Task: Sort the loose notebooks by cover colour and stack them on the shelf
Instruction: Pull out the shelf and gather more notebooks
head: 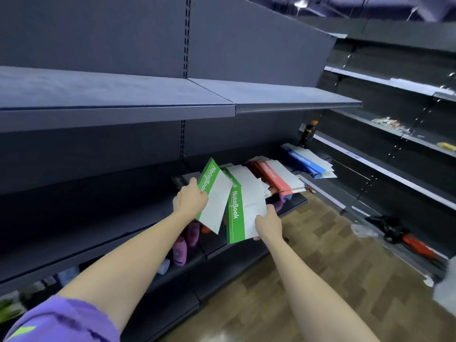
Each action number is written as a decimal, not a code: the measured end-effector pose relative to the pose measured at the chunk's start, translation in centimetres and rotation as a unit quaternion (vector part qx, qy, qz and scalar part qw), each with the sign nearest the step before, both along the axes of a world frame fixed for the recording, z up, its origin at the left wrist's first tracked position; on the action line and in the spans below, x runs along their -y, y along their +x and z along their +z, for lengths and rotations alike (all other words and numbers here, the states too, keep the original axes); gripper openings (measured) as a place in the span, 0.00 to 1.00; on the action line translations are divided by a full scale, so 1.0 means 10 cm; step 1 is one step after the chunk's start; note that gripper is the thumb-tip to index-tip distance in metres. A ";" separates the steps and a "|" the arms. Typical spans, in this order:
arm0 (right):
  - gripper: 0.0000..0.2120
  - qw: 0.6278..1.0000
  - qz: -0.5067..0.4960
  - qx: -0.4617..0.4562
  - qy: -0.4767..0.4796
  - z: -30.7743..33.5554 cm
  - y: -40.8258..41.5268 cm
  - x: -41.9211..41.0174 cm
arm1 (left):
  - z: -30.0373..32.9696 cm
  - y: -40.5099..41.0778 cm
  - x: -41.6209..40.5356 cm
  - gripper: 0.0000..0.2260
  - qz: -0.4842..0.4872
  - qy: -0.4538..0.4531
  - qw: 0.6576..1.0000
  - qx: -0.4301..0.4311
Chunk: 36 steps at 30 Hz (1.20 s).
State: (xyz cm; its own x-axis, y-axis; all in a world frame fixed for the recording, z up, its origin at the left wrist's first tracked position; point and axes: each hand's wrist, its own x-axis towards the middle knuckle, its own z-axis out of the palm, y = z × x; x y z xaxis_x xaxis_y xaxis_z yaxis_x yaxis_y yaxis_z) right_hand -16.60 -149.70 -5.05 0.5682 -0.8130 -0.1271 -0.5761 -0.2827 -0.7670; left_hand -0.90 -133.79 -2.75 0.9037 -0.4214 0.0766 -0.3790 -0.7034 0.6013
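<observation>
I am gripping one green-and-white paper notebook [214,196] in my left hand [189,199], centre frame; my right hand [267,223] is pinching a second green-and-white notebook [244,211]. Both long axes are pointing toward the dark metal shelf [299,199], red stack [274,177] just beyond.

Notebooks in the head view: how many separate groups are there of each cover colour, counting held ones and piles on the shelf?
Green: 2, one green notebook gripped by the left hand and a green bundle gripped by the right hand.
Red: 1, the red pile on the shelf.
Blue: 1, the blue pile farther along.
Total: 4 groups; single books within piles cannot be counted.
</observation>
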 end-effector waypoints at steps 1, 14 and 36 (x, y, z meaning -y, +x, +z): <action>0.16 1.000 0.003 -0.007 -0.008 -0.03 0.06 0.08 | 0.00 0.04 0.04 0.07 0.010 -0.001 1.000 -0.001; 0.12 0.994 0.040 -0.011 -0.099 -0.19 0.67 1.07 | -0.02 0.21 0.49 0.12 0.095 -0.006 0.995 -0.025; 0.14 0.879 0.392 -0.085 -0.257 -0.31 1.01 2.10 | -0.23 -0.21 1.87 0.12 0.271 -0.075 0.956 -0.088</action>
State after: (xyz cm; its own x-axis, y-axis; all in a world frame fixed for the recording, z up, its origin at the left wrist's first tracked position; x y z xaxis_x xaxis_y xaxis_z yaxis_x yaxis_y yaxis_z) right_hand -6.54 -170.73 -8.11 0.9878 -0.1553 0.0052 -0.1441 -0.9278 -0.3442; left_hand -2.99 -152.45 -5.08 0.9905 0.1157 -0.0745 0.1332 -0.6691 0.7311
